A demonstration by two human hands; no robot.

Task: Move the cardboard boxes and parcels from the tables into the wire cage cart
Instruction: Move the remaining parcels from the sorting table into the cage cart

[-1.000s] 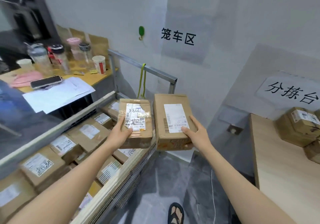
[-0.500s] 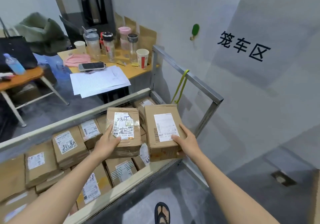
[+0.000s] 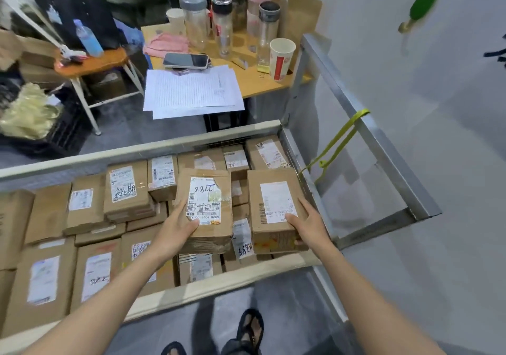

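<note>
My left hand (image 3: 176, 230) grips the near left corner of a taped cardboard parcel (image 3: 205, 190) with a handwritten label. My right hand (image 3: 306, 226) grips the near right corner of a plain cardboard box (image 3: 269, 231) with a white label. Both parcels hover side by side over the right end of the wire cage cart (image 3: 293, 146), just above the several labelled cardboard parcels (image 3: 126, 190) stacked inside. The cart's near rail (image 3: 219, 280) runs under my forearms.
Behind the cart stands a wooden table (image 3: 246, 80) with papers (image 3: 191, 91), a phone (image 3: 186, 61), several bottles and a paper cup (image 3: 282, 58). A stool (image 3: 90, 62) with a bottle stands at left. The cart's metal side frame (image 3: 383, 146) meets the white wall at right.
My view has swung left and down from the sorting table to the cart. Both hands have carried their parcels over the near rail and lower, above the stacked parcels.
</note>
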